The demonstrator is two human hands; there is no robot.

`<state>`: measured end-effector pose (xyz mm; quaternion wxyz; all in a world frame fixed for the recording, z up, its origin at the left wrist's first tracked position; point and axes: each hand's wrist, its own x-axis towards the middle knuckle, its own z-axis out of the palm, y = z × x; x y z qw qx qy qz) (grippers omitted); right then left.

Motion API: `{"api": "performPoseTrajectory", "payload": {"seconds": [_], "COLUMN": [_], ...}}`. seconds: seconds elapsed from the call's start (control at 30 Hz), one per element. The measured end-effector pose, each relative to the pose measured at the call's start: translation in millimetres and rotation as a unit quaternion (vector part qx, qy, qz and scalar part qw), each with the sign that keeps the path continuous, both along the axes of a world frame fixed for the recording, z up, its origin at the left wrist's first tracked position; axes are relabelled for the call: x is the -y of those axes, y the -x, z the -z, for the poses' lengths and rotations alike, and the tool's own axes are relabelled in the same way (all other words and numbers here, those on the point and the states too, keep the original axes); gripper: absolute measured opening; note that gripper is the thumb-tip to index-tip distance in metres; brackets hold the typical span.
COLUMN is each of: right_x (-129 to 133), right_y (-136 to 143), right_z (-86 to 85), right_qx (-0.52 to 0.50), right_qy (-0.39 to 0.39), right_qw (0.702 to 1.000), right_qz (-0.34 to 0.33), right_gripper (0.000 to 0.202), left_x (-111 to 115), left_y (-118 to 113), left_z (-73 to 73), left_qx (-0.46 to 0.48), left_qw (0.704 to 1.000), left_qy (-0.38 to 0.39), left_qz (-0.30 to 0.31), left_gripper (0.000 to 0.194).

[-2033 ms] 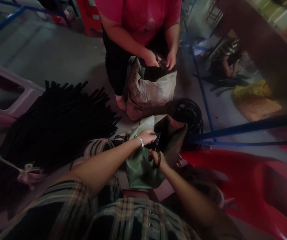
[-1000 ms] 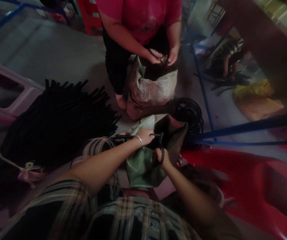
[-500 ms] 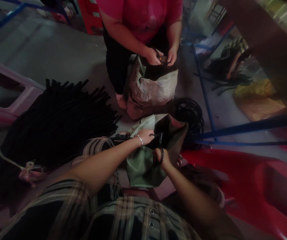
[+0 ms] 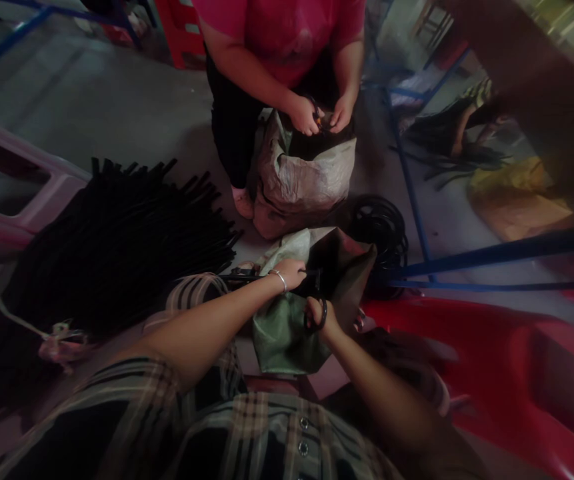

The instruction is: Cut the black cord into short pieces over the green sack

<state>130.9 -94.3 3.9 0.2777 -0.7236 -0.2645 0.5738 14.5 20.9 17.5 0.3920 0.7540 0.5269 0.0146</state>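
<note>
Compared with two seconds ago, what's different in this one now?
The right hand, with the scissors, has shifted slightly to the right. A black strip now shows running back past the left wrist from the left hand, where none was visible before. The left hand stays at the green bag's mouth; the bag and the large black bundle lie as they were.

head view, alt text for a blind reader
Over an open green sack, a person's right hand holds scissors and left hand a black strip. A bundle of strips lies left; opposite, a co-worker's hands are over a pale sack.
</note>
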Motion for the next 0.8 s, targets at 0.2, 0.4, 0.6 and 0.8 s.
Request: {"api": "performPoseTrajectory", "payload": {"seconds": [0.2,0.4,0.6,0.8], "right_x": [-1.9,0.8,0.8,-0.8], "right_y": [0.9,-3.9,-6.3,-5.3], "right_z": [-2.0,13.2,16.7,14.1], "right_qx": [-0.006,-0.017,0.006,0.006], "right_qy": [0.024,0.028,-0.026,-0.044], "right_qw": [0.999,0.999,0.997,0.994], "right_qz": [0.038,-0.007,-0.068,-0.105], "right_gripper": [0.024,0.019,0.022,0.023], "left_x": [-0.3,-1.5,0.2,1.5], "left_y": [0.1,-2.1,-6.6,-7.2], "left_z": [0.2,1.6,-4.7,-6.1], "left_qx": [0.007,0.073,0.200,0.226], "left_qw": [1.000,0.989,0.939,0.926], "left_qy": [0.007,0.066,0.205,0.232], "left_qz": [-0.020,-0.108,-0.191,-0.196], "left_gripper": [0.024,0.018,0.014,0.020]}}
